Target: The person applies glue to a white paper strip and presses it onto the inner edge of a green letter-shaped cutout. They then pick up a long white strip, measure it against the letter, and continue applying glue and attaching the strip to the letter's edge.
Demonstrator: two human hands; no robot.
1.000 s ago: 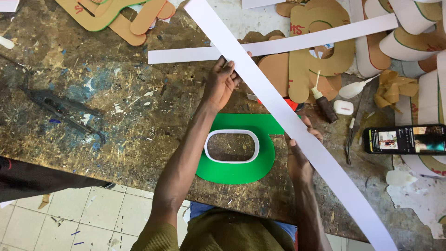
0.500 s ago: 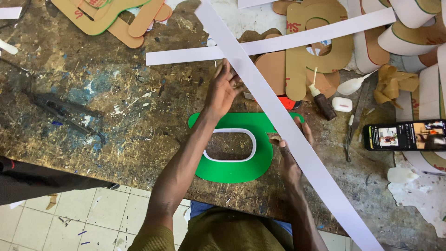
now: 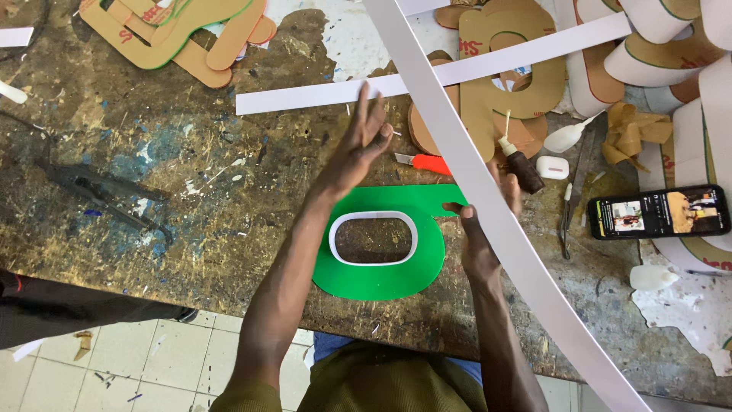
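Green plastic letter form [image 3: 381,263], flat on the worn tabletop [image 3: 191,191] near its front edge, with a white oval rim [image 3: 374,238] standing around its inner cut-out. Long white strip [image 3: 488,206] runs diagonally over the letter's right side, from the top of view to the lower right. Right hand [image 3: 476,244] sits at the letter's right edge where the strip crosses; fingers appear pinched on the strip against the green edge, though the strip hides the fingertips, so contact is probable, not confirmed. Left hand [image 3: 358,149] is raised above the tabletop, fingers spread and loose, holding nothing, just beyond the letter's upper edge. A second white strip [image 3: 305,95] lies crosswise farther back. Nearby: red utility knife [image 3: 423,162] just behind the letter, small brown glue bottle [image 3: 522,168], white earbud case [image 3: 552,167], phone with lit screen [image 3: 657,211], cardboard letter cut-outs [image 3: 183,34] at the back. Judgement on technique: seat the strip edge-on and square to the letter's outline, anchor the start point firmly with the right hand, and use the free left hand to feed the strip along the curve a little at a time, keeping it upright and free of kinks.
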